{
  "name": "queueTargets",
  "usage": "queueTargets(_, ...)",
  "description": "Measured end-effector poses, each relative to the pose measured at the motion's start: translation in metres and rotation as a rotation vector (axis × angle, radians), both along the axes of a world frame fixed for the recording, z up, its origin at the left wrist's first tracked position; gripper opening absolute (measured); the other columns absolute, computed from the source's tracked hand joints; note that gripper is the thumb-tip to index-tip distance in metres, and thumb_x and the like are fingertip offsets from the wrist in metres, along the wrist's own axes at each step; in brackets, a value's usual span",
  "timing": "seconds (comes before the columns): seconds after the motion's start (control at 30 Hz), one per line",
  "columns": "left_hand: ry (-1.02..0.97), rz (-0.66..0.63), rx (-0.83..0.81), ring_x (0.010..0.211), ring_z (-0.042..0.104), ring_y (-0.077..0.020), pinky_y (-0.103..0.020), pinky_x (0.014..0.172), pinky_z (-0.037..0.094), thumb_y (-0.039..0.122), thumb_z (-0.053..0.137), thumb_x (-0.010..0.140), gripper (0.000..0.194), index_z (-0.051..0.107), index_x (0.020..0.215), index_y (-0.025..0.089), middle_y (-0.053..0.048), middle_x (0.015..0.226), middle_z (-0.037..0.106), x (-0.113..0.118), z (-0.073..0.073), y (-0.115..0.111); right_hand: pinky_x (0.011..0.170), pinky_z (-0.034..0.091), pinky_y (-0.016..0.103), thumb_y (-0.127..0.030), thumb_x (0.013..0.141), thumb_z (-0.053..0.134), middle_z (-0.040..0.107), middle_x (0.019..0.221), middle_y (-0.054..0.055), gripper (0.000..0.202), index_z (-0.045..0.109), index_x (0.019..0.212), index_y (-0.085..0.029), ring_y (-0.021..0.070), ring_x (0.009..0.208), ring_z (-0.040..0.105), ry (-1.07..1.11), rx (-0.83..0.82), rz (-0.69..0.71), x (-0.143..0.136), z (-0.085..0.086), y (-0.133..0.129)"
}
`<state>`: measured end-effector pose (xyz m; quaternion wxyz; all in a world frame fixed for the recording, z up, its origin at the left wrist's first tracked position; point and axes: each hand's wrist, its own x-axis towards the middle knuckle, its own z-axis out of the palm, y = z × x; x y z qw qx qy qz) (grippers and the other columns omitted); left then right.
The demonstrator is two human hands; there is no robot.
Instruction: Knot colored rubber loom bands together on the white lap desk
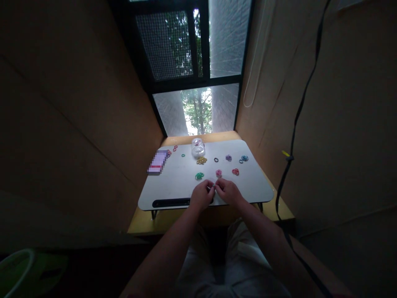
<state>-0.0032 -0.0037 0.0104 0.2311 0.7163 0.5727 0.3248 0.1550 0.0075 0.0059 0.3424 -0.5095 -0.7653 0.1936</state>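
My left hand (203, 193) and my right hand (228, 191) meet at the front of a white lap table (173, 182). The fingertips of both are pinched close together, and whatever small thing sits between them is too hidden to name. Just beyond the fingers lie a pink bunch of small rings (218, 173), like hair ties, and a green bunch (199, 176). A red bunch (235, 171) is off to the right. Farther back are a yellow bunch (201, 160), a dark ring (216, 159), a purple bunch (228, 157) and a blue bunch (245, 158).
A clear plastic jar (197, 149) stands at the table's back. At the left edge lies a phone-like slab (158, 162), its face pixelated, with reddish rings (175, 147) nearby. A black slot (170, 203) runs along the front edge. A dark cord (299, 107) hangs at right.
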Motion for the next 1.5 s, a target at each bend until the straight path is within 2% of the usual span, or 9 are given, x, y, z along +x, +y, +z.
queueTargets(0.4, -0.068, 0.075, -0.005, 0.062, 0.055, -0.0117, -0.023, 0.06, 0.037, 0.029, 0.057, 0.082, 0.01, 0.057, 0.086, 0.02, 0.002, 0.07, 0.062, -0.0007, -0.0001, 0.0013, 0.054, 0.03, 0.022, -0.023, 0.077, 0.052, 0.057, 0.059, -0.001, 0.01, 0.059, 0.07, -0.019, 0.0114, 0.054, 0.049, -0.01, 0.009, 0.001, 0.0006, 0.0017, -0.0009)
queueTargets(0.63, -0.071, 0.053, 0.004, 0.062, 0.056, -0.0119, -0.023, 0.059, 0.037, 0.03, 0.059, 0.081, 0.011, 0.056, 0.086, 0.021, 0.002, 0.072, 0.064, -0.0011, -0.0012, -0.0003, 0.053, 0.029, 0.022, -0.024, 0.078, 0.052, 0.056, 0.059, -0.002, 0.009, 0.059, 0.074, -0.019, 0.0111, 0.053, 0.048, -0.018, 0.014, -0.014, -0.0001, -0.0011, 0.0007)
queueTargets(0.8, -0.139, 0.003, -0.019, 0.063, 0.059, -0.0123, -0.023, 0.062, 0.04, 0.032, 0.056, 0.085, 0.019, 0.057, 0.101, 0.022, 0.002, 0.072, 0.067, -0.0028, -0.0021, -0.0012, 0.053, 0.028, 0.022, -0.024, 0.079, 0.053, 0.056, 0.059, -0.002, 0.01, 0.057, 0.071, -0.019, 0.0106, 0.052, 0.047, -0.021, 0.019, -0.038, -0.0006, -0.0015, 0.0005)
queueTargets(0.93, -0.121, -0.026, -0.019, 0.063, 0.06, -0.0128, -0.023, 0.062, 0.042, 0.035, 0.051, 0.088, 0.025, 0.062, 0.107, 0.023, 0.001, 0.071, 0.068, -0.0034, -0.0021, -0.0013, 0.052, 0.027, 0.022, -0.023, 0.078, 0.053, 0.056, 0.058, -0.002, 0.01, 0.057, 0.07, -0.019, 0.0104, 0.051, 0.046, -0.034, 0.016, -0.042, -0.0004, -0.0004, 0.0001)
queueTargets(1.17, -0.088, -0.008, 0.003, 0.076, 0.064, -0.0148, -0.025, 0.07, 0.045, 0.032, 0.048, 0.089, 0.029, 0.069, 0.107, 0.023, -0.003, 0.089, 0.073, -0.0019, -0.0004, 0.0, 0.053, 0.028, 0.022, -0.024, 0.079, 0.052, 0.058, 0.06, -0.001, 0.012, 0.056, 0.069, -0.019, 0.0114, 0.054, 0.048, -0.052, 0.012, -0.061, -0.0016, 0.0024, -0.0011)
queueTargets(1.37, -0.053, 0.025, -0.016, 0.066, 0.061, -0.0133, -0.024, 0.064, 0.043, 0.034, 0.054, 0.086, 0.021, 0.068, 0.095, 0.021, 0.0, 0.073, 0.069, -0.0019, -0.0005, -0.0002, 0.053, 0.029, 0.023, -0.023, 0.078, 0.052, 0.059, 0.061, -0.001, 0.01, 0.059, 0.071, -0.02, 0.0116, 0.053, 0.048, -0.048, 0.008, -0.072, -0.0021, 0.0037, -0.0019)
queueTargets(1.5, -0.097, 0.039, -0.01, 0.065, 0.062, -0.0134, -0.024, 0.064, 0.043, 0.031, 0.055, 0.086, 0.015, 0.063, 0.095, 0.022, 0.0, 0.073, 0.069, -0.0012, -0.0027, -0.0001, 0.053, 0.029, 0.022, -0.023, 0.078, 0.052, 0.057, 0.06, -0.001, 0.009, 0.06, 0.075, -0.019, 0.0111, 0.052, 0.047, -0.035, 0.009, -0.047, -0.0007, 0.0035, -0.0022)
